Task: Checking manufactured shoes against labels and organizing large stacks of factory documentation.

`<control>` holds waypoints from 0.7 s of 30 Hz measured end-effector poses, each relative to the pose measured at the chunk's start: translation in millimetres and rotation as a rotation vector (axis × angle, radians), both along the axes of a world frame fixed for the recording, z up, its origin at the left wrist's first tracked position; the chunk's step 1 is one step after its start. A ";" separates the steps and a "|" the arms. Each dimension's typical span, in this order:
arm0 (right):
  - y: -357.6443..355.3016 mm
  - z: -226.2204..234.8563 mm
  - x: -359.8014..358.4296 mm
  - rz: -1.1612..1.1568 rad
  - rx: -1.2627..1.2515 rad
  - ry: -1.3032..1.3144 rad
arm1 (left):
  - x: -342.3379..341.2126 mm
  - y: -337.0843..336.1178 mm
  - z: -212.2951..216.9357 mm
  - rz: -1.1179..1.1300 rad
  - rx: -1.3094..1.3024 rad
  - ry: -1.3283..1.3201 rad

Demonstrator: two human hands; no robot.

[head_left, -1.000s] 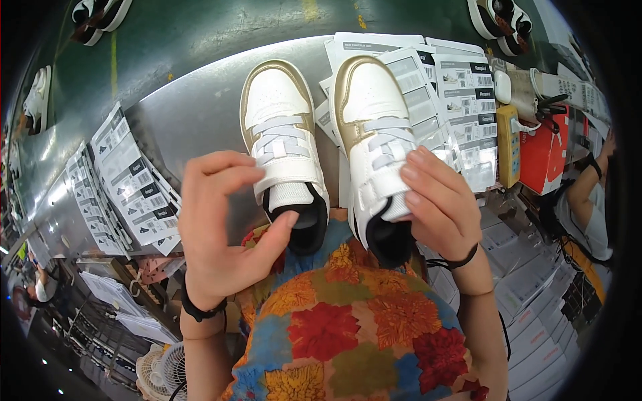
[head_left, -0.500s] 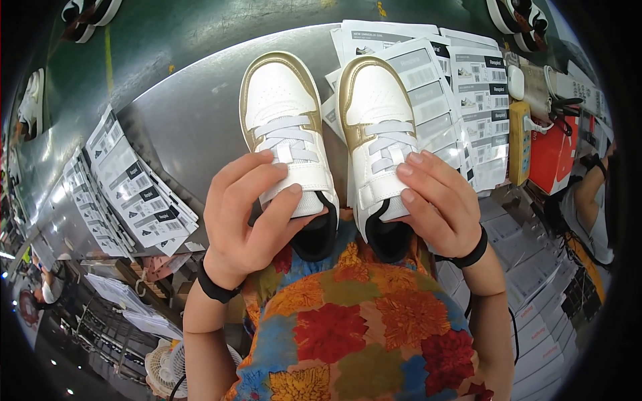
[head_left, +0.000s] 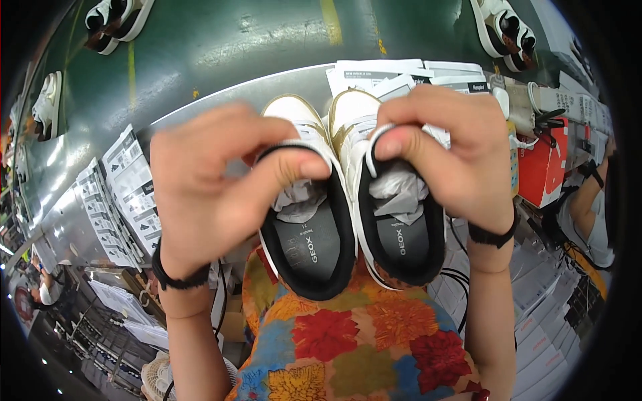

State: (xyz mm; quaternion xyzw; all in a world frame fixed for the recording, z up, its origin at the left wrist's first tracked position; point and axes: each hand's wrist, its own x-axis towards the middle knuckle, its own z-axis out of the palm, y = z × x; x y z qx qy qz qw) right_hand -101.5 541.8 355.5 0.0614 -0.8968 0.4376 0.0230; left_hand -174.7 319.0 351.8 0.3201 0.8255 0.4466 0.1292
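Near centre, lifted close to you: two white shoes with gold trim and black lining, side by side, openings facing you.
Left hand (head_left: 214, 194): your fingers are closed on the left shoe (head_left: 307, 227), thumb pressed over the tongue edge, other fingers curled behind.
Right hand (head_left: 448, 154): closed the same way on the right shoe (head_left: 394, 220), thumb on its tongue, fingers wrapped over the top.
Stuffing: crumpled grey paper (head_left: 396, 194) sits inside each shoe.
Far behind: a grey table (head_left: 221, 100) with printed sheets (head_left: 120, 194) at the left and more at the far right.
Right edge: a red box (head_left: 543, 167), with another person's arm (head_left: 588, 207) beyond it.
Far corners: other white shoes (head_left: 508, 30) on the green floor.
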 end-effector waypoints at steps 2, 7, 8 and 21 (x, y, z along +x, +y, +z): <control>1.5 3.1 -11.5 -0.074 -0.243 -0.165 | -9.8 5.3 6.5 0.032 0.064 -0.193; 19.0 -8.3 -32.6 -0.079 -0.433 -0.362 | -28.8 11.6 -0.3 0.118 0.188 -0.484; 20.8 -9.7 -35.3 -0.071 -0.457 -0.384 | -31.9 12.1 -0.3 0.107 0.194 -0.541; -12.0 -22.6 42.8 0.119 0.166 0.159 | 38.1 -17.1 -17.9 -0.073 -0.037 0.182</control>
